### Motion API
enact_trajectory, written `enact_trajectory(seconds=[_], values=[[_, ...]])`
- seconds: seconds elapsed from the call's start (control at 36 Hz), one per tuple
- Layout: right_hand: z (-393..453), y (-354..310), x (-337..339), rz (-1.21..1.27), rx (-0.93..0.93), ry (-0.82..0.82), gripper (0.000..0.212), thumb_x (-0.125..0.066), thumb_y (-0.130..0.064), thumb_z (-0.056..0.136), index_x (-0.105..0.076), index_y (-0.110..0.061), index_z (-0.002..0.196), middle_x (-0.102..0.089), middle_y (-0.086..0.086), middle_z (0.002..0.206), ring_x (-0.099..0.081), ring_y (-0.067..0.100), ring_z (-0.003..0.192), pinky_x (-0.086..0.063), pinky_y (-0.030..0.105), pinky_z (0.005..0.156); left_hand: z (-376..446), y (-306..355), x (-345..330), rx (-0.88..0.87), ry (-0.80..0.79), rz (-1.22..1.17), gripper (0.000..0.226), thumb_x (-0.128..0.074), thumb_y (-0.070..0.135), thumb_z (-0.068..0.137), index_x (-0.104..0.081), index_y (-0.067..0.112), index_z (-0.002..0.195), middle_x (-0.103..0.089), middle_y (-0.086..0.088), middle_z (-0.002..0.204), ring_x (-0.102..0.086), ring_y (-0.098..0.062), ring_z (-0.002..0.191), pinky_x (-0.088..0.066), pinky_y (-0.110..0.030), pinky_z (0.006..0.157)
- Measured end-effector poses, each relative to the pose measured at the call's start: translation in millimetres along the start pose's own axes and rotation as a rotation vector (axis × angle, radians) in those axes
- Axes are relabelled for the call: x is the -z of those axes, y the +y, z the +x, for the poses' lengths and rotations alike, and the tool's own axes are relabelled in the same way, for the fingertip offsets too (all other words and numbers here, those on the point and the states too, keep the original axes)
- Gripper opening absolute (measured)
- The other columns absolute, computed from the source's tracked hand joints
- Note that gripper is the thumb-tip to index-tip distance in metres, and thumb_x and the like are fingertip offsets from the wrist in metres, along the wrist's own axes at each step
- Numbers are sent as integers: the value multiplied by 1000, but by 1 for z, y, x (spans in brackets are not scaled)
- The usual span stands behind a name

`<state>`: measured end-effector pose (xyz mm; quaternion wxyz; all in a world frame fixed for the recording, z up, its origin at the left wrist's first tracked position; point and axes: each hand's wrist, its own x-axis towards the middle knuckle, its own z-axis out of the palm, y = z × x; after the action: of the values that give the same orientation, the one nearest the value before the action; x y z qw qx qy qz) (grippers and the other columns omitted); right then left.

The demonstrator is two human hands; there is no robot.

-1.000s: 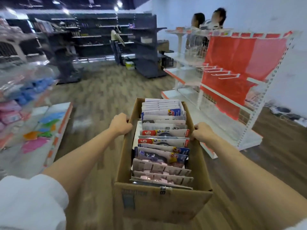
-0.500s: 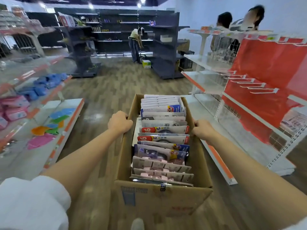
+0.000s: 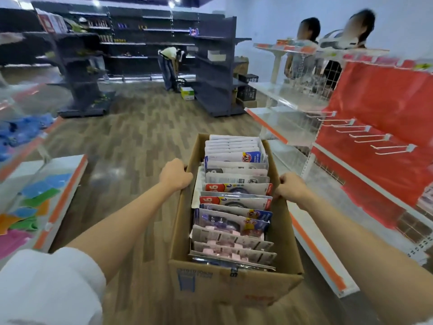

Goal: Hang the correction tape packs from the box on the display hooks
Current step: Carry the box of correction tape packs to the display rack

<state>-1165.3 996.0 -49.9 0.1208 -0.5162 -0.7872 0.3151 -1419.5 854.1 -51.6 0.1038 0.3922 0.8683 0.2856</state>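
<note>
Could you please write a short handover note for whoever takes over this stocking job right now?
Left hand grips the left wall of the cardboard box; right hand grips the right wall. The box is carried in the aisle.
The correction tape packs stand upright in a row inside it.
The display hooks on the red panel, ahead to the right, are bare.
Done: box brought near the rack. Left: probably set the box down, then hang every pack on the hooks.
</note>
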Motion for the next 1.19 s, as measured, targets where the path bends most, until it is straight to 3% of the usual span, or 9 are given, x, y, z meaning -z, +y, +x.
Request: enact_trajectory(seconds=[0.06,0.14,0.28,0.44,0.53,0.64,0.89,0.97,1.19], values=[[21,-6,-3,9,-4,17,6,-63,-2,82,-63,-6,86,-65,12,89,-61,23,83,-55,33,68,25,-2,-3,-2,6,-13,9,-63,9,77,-69,2,78,-68,-11,72,-66,-27,71,-58,-35,67],[61,-16,-9,15,-28,6,5,-60,-1,82,-60,-6,83,-61,9,83,-56,19,76,-45,25,55,68,-7,-13,5,7,-15,10,-63,10,78,-70,3,80,-69,-12,76,-66,-27,72,-57,-35,66],[144,-25,-15,47,-39,-9,15,-58,0,84,-65,2,97,-66,18,99,-62,29,93,-56,43,83,136,-10,-29,19,32,-40,11,-61,9,77,-68,0,75,-66,-13,71,-66,-30,71,-56,-36,66],[243,-49,-4,49,-2,-62,8,-57,1,87,-62,-1,92,-64,15,98,-61,26,93,-52,31,75,235,3,-33,41,35,-42,11,-63,9,75,-68,0,74,-66,-11,71,-65,-27,71,-59,-38,68],[297,-62,2,53,13,-44,9,-58,2,85,-63,1,92,-65,15,94,-63,26,90,-56,36,79,278,14,-31,32,47,-19,11,-64,10,76,-66,-1,73,-64,-11,70,-64,-28,69,-57,-35,62],[357,-81,6,44,30,-23,13,-63,-2,81,-64,-1,94,-67,14,93,-65,27,87,-57,44,82,331,21,-29,56,74,-17,15,-65,8,78,-60,5,64,-56,-5,59,-56,-20,59,-41,-25,48],[474,-119,-17,26,0,-3,11,-65,-2,80,-66,-1,91,-67,13,91,-66,26,86,-58,42,80,450,4,-41,80,116,-72,10,-59,10,79,-63,7,69,-61,-8,67,-61,-25,68,-49,-30,58],[515,-133,-29,32,-28,14,11,-65,-2,80,-67,-1,91,-68,13,93,-65,27,87,-58,42,80,497,-6,-47,80,98,-93,12,-58,8,79,-62,6,68,-56,-5,61,-54,-20,61,-38,-26,52],[610,-168,-54,75,-148,64,13,-59,3,81,-65,1,92,-67,17,94,-63,27,89,-55,45,85,633,-20,-54,6,-29,-98,14,-57,7,82,-62,7,70,-60,-10,68,-57,-24,66,-48,-31,61]])
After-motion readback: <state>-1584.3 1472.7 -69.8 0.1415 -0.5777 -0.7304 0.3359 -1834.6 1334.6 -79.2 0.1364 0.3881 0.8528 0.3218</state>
